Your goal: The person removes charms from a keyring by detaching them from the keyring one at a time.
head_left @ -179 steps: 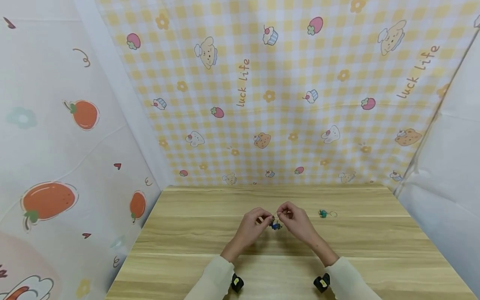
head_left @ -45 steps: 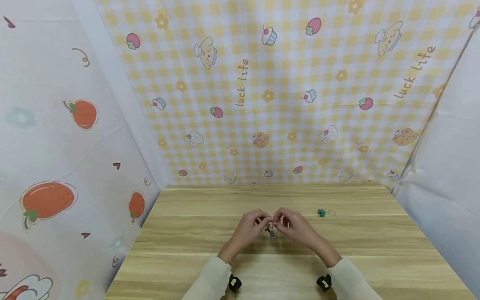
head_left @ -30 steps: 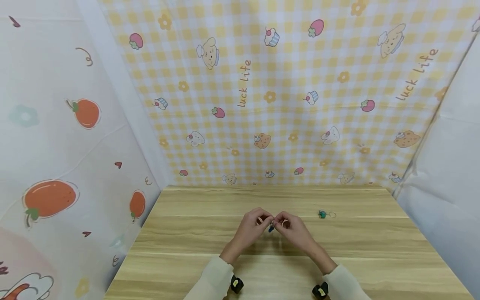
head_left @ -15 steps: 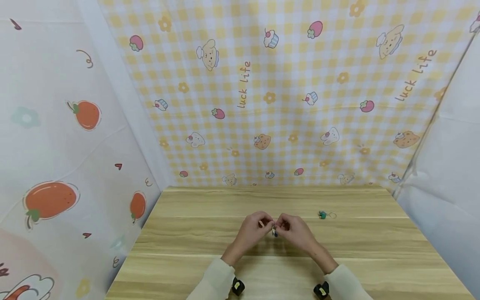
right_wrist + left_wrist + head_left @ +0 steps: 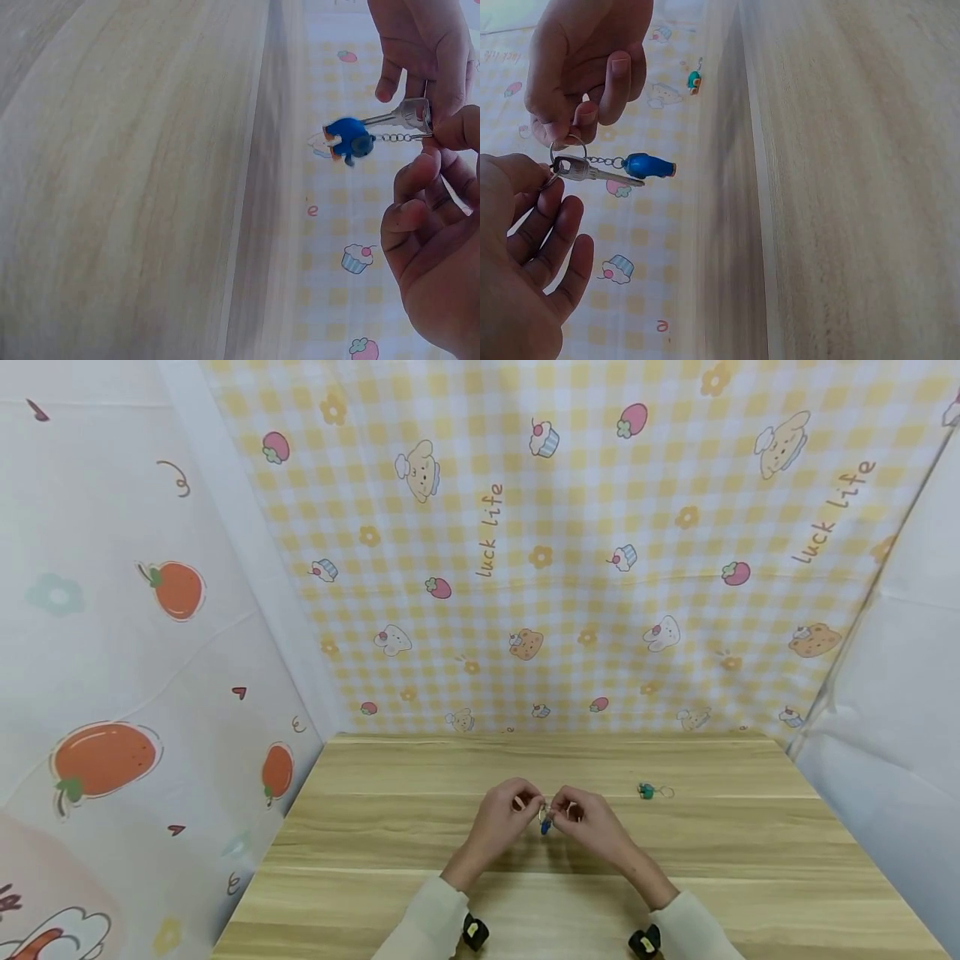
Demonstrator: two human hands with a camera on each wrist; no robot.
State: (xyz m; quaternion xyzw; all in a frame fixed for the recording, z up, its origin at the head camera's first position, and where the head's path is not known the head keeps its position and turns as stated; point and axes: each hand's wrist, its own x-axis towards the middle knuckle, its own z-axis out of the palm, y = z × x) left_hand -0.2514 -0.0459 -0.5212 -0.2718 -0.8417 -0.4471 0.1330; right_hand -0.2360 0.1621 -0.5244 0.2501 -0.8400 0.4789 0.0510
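Note:
My left hand [image 5: 504, 814] and right hand [image 5: 587, 818] meet fingertip to fingertip over the table. Between them hang a silver key [image 5: 581, 171] and a keychain with a small blue animal figure [image 5: 649, 166] on a short chain [image 5: 605, 160]. In the left wrist view, the left thumb and forefinger pinch wire ring right at the key's head. The right fingertips pinch the keychain's metal ring [image 5: 568, 141], which overlaps the key's head there. From the right wrist view, the blue figure [image 5: 349, 139] shows orange feet and a grey head, with the key [image 5: 409, 114] behind it.
A second keychain, with a green figure [image 5: 647, 791] and a wire ring [image 5: 666, 792], lies on the wooden table [image 5: 420, 768] to the right of the hands. Behind the table hangs a yellow checked cloth [image 5: 480, 685]. Both wrists carry black camera mounts [image 5: 475, 932].
Six seconds ago the right hand stood further from the left, with the blue figure between them. Since then the fingertips have come together, and the key and figure have swung and turned below them.

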